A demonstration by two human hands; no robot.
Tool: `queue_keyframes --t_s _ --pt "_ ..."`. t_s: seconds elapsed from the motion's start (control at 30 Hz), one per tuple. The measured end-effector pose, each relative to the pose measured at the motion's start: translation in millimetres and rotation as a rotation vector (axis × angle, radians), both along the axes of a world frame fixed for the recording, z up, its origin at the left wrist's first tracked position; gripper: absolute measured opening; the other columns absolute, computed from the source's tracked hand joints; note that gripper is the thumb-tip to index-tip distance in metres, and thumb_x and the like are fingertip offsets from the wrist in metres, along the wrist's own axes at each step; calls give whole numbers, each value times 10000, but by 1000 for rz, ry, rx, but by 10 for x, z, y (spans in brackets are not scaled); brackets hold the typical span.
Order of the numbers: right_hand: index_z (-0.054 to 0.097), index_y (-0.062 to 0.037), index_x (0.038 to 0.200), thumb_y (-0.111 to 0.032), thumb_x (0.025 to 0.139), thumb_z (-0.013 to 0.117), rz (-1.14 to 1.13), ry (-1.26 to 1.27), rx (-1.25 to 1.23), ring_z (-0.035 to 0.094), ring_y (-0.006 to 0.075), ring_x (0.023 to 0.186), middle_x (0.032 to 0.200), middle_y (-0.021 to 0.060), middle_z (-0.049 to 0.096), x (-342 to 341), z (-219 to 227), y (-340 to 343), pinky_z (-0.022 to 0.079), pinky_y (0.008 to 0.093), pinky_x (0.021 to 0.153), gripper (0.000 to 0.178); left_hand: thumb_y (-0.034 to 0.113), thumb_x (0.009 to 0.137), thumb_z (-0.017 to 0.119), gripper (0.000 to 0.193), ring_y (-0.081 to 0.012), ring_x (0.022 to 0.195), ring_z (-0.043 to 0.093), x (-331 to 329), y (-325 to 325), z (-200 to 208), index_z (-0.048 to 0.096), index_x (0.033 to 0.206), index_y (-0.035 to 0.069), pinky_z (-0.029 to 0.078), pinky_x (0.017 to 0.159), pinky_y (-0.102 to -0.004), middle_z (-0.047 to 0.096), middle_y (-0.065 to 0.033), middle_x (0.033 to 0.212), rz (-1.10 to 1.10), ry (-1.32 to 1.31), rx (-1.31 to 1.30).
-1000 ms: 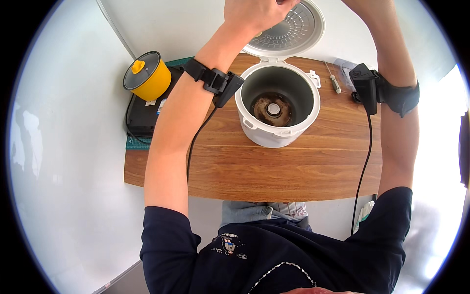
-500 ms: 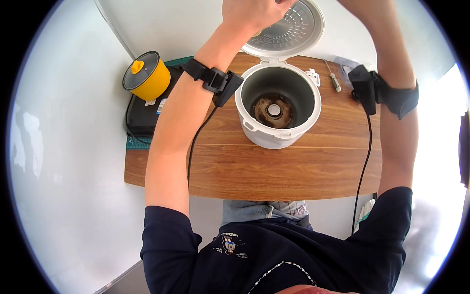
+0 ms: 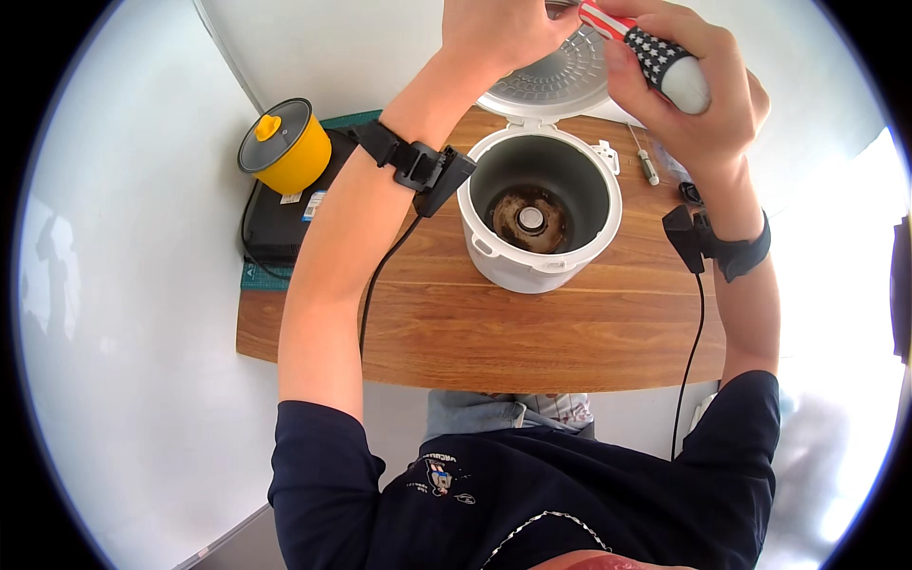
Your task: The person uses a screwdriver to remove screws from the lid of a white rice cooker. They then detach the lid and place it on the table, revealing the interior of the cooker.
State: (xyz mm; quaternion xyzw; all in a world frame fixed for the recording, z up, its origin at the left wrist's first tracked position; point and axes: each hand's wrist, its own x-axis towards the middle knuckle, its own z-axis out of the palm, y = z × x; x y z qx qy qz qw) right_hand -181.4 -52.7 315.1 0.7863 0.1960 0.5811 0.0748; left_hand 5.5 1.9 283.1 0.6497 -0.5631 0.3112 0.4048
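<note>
A white rice cooker [image 3: 540,275] stands on the table with its lid [image 3: 560,76] raised. Inside its dark grey well lies a brown-stained heating plate [image 3: 518,226] with a round metal centre. High at the right, my right hand [image 3: 708,90] is wrapped round the thick handle of a screwdriver [image 3: 655,57], with red and white stripes, white stars on black and a pale rounded end. Its narrow end points left, toward my left hand [image 3: 499,33]. My left hand is closed in front of the lid, its fingers partly cut off by the upper edge; what they hold is hidden.
On the left, a yellow pot [image 3: 294,157] with a grey lid sits on a black flat appliance [image 3: 271,218], over a green mat [image 3: 264,275]. A small screwdriver [image 3: 648,166] lies right of the cooker, near clear plastic. Black cables hang from both wrist straps.
My right hand has come down and left into view, bringing the screwdriver with it. My left hand has shifted slightly right; the cooker stays in place.
</note>
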Motion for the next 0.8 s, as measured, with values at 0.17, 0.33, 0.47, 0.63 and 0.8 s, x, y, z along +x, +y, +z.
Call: queue_keyframes --t_s 0.17,0.33,0.47,0.63,0.8 --pt "566 -8 1068 -70 833 833 -6 -40 56 768 204 817 979 169 765 -25 -35 -39 617 298 697 361 336 822 774 327 -382 832 708 -48 25 7 621 919 64 560 694 -487 716 -161 882 26 11 21" --pt "553 -11 1064 -74 838 827 49 -92 48 765 203 816 970 160 760 -60 -102 52 613 295 689 360 348 826 766 338 -387 824 705 28 13 -18 624 936 62 557 695 -498 713 -165 877 -3 -6 -13" --pt "619 32 1085 -9 818 838 211 -85 72 762 177 787 999 169 782 -33 -144 23 609 229 680 348 341 829 762 331 -387 825 705 7 30 -18 626 947 63 559 701 -498 712 -165 884 17 -17 20" --pt "567 51 1092 11 842 808 -69 -19 46 781 234 819 974 252 771 -183 -251 -5 621 256 714 350 331 845 752 315 -376 822 708 -19 44 -24 632 953 60 563 697 -484 713 -159 889 21 -18 8" --pt "544 47 1136 38 835 807 93 -25 1 782 284 909 1024 276 756 -118 -248 -118 635 297 755 400 337 866 747 316 -361 814 712 -32 60 8 634 948 54 565 685 -464 715 -149 882 26 -11 42"
